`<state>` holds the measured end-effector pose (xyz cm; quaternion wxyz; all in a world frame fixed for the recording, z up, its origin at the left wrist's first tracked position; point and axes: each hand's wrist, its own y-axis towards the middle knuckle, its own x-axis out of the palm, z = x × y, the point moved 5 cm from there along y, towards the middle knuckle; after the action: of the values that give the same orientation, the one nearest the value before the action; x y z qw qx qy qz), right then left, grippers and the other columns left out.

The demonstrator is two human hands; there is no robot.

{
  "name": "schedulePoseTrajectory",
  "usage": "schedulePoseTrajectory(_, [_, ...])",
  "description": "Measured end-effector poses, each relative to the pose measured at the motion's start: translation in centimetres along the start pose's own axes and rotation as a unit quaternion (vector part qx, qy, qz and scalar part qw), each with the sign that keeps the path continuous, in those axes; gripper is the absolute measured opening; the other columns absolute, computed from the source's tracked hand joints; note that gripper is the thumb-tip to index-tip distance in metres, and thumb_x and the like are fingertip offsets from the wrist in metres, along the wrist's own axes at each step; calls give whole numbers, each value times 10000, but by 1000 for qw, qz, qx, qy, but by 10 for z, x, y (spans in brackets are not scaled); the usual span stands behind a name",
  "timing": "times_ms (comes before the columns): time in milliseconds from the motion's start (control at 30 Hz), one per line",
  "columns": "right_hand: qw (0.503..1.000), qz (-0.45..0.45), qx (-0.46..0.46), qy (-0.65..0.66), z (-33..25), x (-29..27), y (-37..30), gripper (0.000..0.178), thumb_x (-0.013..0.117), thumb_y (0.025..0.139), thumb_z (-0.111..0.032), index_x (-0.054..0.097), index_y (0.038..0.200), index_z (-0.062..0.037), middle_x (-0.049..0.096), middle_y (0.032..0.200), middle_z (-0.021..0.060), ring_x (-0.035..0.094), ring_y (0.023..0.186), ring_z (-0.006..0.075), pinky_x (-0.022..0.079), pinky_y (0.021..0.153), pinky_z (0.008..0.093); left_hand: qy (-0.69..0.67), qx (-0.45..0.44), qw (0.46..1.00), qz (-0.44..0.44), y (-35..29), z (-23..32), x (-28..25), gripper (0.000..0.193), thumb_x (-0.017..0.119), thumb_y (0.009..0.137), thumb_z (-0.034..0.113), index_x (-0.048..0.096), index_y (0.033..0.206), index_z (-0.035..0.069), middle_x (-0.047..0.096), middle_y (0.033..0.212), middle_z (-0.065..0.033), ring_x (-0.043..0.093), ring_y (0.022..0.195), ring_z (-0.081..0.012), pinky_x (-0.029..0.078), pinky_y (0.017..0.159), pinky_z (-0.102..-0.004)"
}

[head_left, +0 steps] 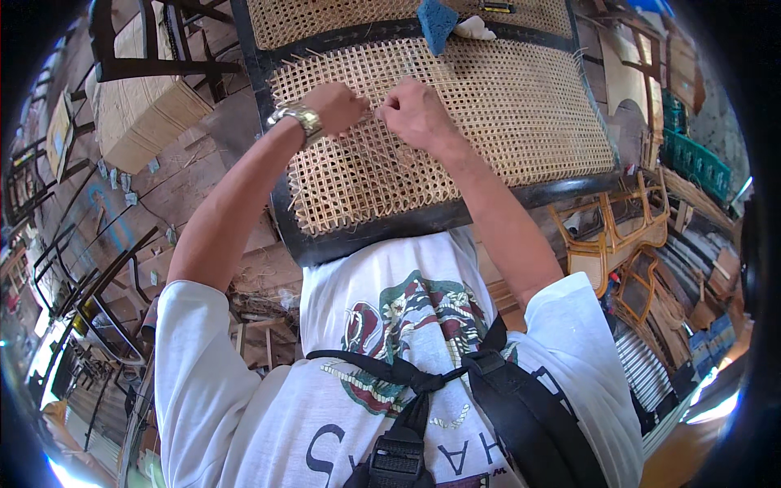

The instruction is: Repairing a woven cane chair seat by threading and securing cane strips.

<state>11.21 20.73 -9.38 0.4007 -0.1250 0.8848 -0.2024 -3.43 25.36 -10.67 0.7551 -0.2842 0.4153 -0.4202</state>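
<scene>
In front of me lies a dark-framed panel of woven cane webbing (504, 122), with loose cane ends sticking out along its left edge. My left hand (335, 108), with a metal watch on its wrist, is closed just over the left part of the weave. Close beside it, my right hand (417, 118) is curled with thumb and fingers pressed together. Whatever the fingers of either hand pinch is too small to make out. Toward the far edge, a blue sponge (438, 26) and a crumpled white piece (474, 29) rest on the dark crossbar.
A small yellow-and-black item (496, 6) sits on the far cane section. At the left stand a cardboard box (142, 114) and a dark chair frame (146, 67). Rattan chair frames (610, 232) and a green crate (695, 163) are at the right.
</scene>
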Motion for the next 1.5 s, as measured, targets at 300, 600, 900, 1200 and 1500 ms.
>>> schedulePoseTrajectory(300, [974, 139, -69, -164, -7, 7, -13, 125, 690, 777, -166, 731, 796, -49, 647, 973, 154, 599, 956, 335, 486, 918, 442, 259, 74, 958, 94, -11, 5, -19, 482, 567, 958, 541, 696, 947, 76, 703, 813, -85, 687, 738, -176, 546, 590, -321])
schedulePoseTrajectory(600, [974, 51, -56, 213, -35, -36, -6, 317, 675, 922, -363, 718, 998, -59, 689, 1037, 115, 657, 1015, 248, 509, 926, 389, 268, 237, 886, 297, -69, 13, -107, 462, 693, 859, 548, 673, 792, 91, 628, 617, -56, 603, 548, -200, 453, 515, -361])
schedulePoseTrajectory(900, [999, 19, -15, 36, 7, -5, 15, 293, 695, 922, -309, 700, 788, -49, 621, 1004, 135, 630, 920, 227, 534, 858, 383, 82, 50, 991, 95, -22, -19, -49, 326, 603, 987, 364, 674, 975, 46, 690, 698, -61, 671, 546, -162, 524, 497, -321])
schedulePoseTrajectory(1200, [999, 33, -41, -4, -4, -13, 9, 241, 669, 835, -223, 689, 748, 1, 619, 1030, 188, 640, 956, 305, 520, 913, 436, 300, 93, 946, 75, -5, 7, -20, 258, 580, 907, 246, 717, 959, 33, 723, 911, -192, 716, 877, -335, 572, 762, -447])
schedulePoseTrajectory(1500, [998, -35, -16, -44, -7, 2, 18, 229, 718, 856, -230, 706, 829, -3, 611, 1018, 170, 636, 981, 291, 513, 886, 424, 210, 76, 975, -15, 12, 3, -13, 329, 614, 952, 299, 729, 853, 7, 704, 681, -120, 687, 603, -207, 552, 585, -352])
